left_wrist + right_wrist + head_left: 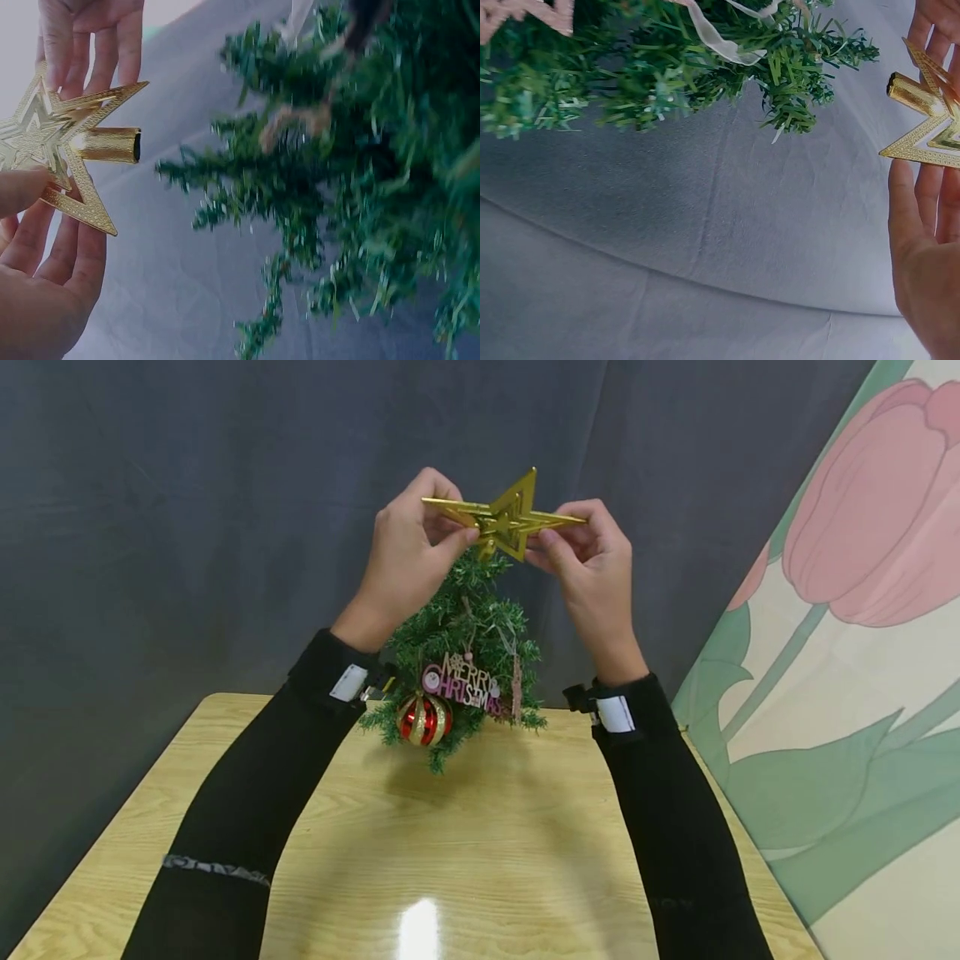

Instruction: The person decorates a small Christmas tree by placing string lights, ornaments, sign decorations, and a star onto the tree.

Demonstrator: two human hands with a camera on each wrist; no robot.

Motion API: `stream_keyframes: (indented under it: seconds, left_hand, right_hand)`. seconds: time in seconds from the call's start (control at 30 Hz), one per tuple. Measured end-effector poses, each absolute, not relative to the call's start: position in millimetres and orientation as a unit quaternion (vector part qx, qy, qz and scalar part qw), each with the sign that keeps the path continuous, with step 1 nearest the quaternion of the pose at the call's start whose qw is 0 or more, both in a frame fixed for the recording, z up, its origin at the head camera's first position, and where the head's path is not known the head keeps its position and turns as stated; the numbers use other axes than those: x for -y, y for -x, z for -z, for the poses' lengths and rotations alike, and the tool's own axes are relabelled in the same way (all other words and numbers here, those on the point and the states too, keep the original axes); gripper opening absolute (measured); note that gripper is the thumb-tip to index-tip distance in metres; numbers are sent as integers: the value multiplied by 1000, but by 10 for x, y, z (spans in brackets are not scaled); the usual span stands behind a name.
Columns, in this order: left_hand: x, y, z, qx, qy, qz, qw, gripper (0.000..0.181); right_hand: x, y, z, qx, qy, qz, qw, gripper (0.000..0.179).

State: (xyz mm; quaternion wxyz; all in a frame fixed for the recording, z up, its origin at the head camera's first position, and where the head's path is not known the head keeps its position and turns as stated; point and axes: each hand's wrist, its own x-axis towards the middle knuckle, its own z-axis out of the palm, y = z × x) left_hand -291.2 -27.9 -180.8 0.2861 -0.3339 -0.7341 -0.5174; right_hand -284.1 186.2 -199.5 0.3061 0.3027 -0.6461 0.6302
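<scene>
A gold star tree topper (pixel 512 517) is held between both hands above a small green Christmas tree (pixel 480 602). My left hand (pixel 408 547) pinches its left side, thumb in front. The right hand (pixel 598 577) pinches the opposite point between thumb and fingers. In the left wrist view, the topper's hollow gold tube (pixel 111 145) points toward the tree's tip and stands apart from it. The right wrist view also shows a gap between this tube (pixel 913 93) and the green tip.
A red and gold striped ball (pixel 424 720) and a "Merry Christmas" sign (pixel 463 685) hang on the tree. It stands at the back of a wooden table (pixel 450 843). Behind is a dark grey curtain (pixel 225 527); a tulip-patterned panel (pixel 847 610) stands at right.
</scene>
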Motion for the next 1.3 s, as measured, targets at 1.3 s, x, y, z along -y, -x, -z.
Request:
stream_keyframes:
  seconds: [1.3]
  left_hand:
    - [219, 3603, 1607, 739, 196, 618, 181, 23]
  right_hand:
    - [-1791, 3494, 1470, 787, -170, -565, 178, 13]
